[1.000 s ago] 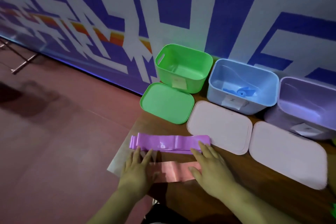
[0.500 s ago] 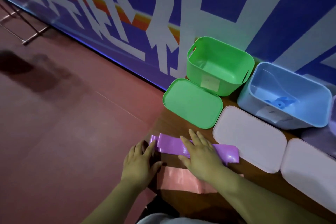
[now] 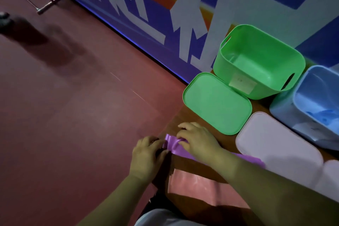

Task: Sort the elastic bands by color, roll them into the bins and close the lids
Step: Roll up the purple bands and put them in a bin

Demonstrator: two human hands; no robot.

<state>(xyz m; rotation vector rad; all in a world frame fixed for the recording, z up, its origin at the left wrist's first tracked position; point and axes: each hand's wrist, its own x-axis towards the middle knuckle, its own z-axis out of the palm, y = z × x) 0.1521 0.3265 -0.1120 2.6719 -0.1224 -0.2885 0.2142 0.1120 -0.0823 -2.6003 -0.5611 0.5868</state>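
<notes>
A purple elastic band (image 3: 172, 143) lies flat along the table's left end, its left tip crumpled upward. My left hand (image 3: 146, 156) and my right hand (image 3: 198, 139) both pinch that crumpled tip with curled fingers. A pink band (image 3: 192, 185) lies flat nearer to me, partly under my right forearm. The green bin (image 3: 256, 60) stands open and empty by the wall, its green lid (image 3: 216, 102) flat in front of it. The blue bin (image 3: 311, 101) at the right holds a rolled blue band (image 3: 324, 117).
Two pale lids (image 3: 278, 145) lie flat on the wooden table (image 3: 185, 121) to the right of my hands. The table's left edge drops to a red floor (image 3: 73, 115). A blue and white patterned wall (image 3: 165, 5) runs behind the bins.
Both hands have left the pink band and moved to the purple band's left end, which is now bunched up between the fingers. The camera has swung left, putting the purple bin out of view.
</notes>
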